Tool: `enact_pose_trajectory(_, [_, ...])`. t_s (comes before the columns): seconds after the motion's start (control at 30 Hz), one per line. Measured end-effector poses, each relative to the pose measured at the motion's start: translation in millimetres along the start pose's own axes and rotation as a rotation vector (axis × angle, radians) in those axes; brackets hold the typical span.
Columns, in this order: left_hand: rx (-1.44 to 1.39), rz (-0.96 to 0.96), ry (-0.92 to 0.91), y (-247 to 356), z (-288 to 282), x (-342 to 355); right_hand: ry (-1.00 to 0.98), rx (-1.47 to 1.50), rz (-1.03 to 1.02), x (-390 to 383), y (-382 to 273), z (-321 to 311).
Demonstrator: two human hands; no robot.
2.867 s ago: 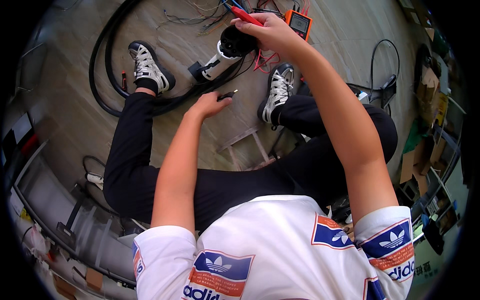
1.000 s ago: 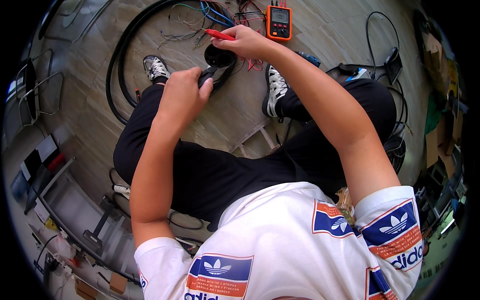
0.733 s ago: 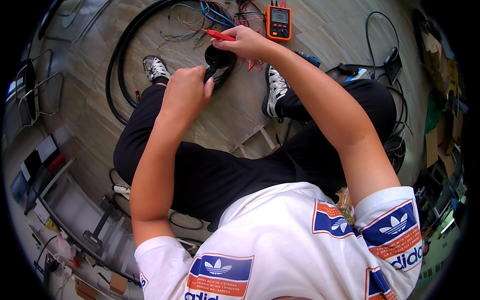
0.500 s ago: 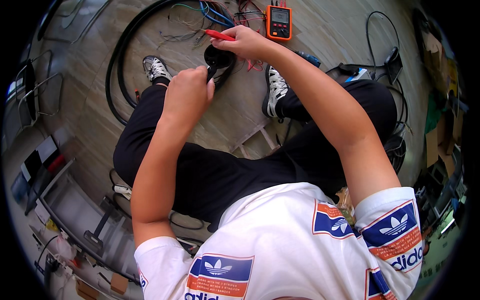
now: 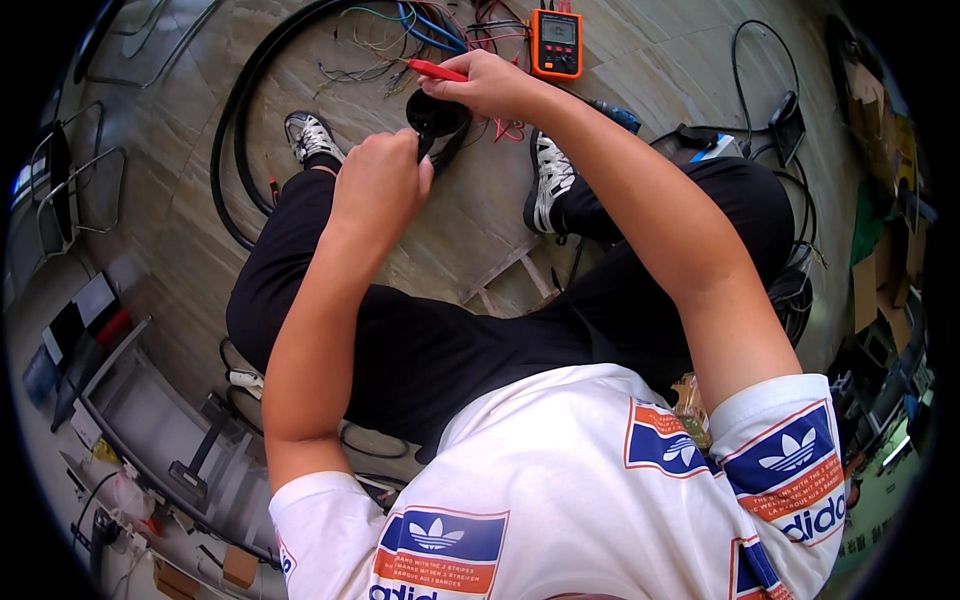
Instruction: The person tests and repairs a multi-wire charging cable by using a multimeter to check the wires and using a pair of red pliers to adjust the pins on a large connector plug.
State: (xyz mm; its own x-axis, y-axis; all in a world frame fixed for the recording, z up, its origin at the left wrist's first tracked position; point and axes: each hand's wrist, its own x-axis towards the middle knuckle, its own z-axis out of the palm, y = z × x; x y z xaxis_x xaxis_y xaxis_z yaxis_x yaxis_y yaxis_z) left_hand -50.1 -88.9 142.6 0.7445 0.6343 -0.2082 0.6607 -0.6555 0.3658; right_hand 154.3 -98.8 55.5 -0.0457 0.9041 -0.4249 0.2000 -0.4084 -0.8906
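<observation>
My left hand (image 5: 382,178) is closed on a black probe (image 5: 423,142), held at the round black connector (image 5: 428,105), whose body is mostly hidden behind it. My right hand (image 5: 478,84) grips a red probe (image 5: 446,73), pointing left, just over the connector, with fingers by its rim; whether they also hold the connector I cannot tell. An orange meter (image 5: 555,55) with leads plugged in lies above my right hand. Loose thin coloured wires (image 5: 365,72) lie above and left of the connector.
Thick black cable (image 5: 236,130) loops around my left foot (image 5: 310,134). My right foot (image 5: 548,182) is beside the connector. A black device with cables (image 5: 783,128) lies right of my right knee. A metal frame (image 5: 150,400) stands at lower left; cardboard (image 5: 865,290) is piled at right.
Since the earliest frame my left hand has risen to the connector with the black probe, and the view has shifted. Over the last second that hand has edged slightly up and right; my right hand barely moved.
</observation>
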Motion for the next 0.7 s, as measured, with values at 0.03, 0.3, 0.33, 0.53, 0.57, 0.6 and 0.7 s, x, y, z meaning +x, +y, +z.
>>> enact_pose_trajectory(0.03, [0.001, -0.01, -0.007, 0.2, -0.2, 0.5, 0.002, 0.002, 0.0, 0.2, 0.1, 0.0])
enact_pose_trajectory(0.3, [0.026, -0.089, -0.034, 4.4, -2.7, 2.5, -0.008, 0.016, 0.012, -0.8, -2.4, -0.1])
enact_pose_trajectory(0.33, [0.028, -0.089, -0.028, 4.6, -2.0, 3.1, -0.008, 0.014, 0.014, -1.2, -2.9, -0.5])
enact_pose_trajectory(0.53, [0.033, -0.102, -0.025, 3.9, 2.8, 3.4, -0.003, 0.016, 0.011, 1.8, 3.2, -0.2])
enact_pose_trajectory(0.57, [0.036, -0.099, -0.019, 3.6, 2.2, 1.4, -0.006, 0.017, 0.011, 1.6, 1.6, -0.2])
enact_pose_trajectory(0.6, [0.04, -0.095, -0.013, 3.5, 1.4, 0.1, -0.004, 0.021, 0.009, 1.1, 0.1, -0.2])
enact_pose_trajectory(0.7, [0.053, -0.115, -0.054, 3.2, -0.9, -0.8, -0.001, 0.027, 0.01, -0.1, -2.0, 0.7])
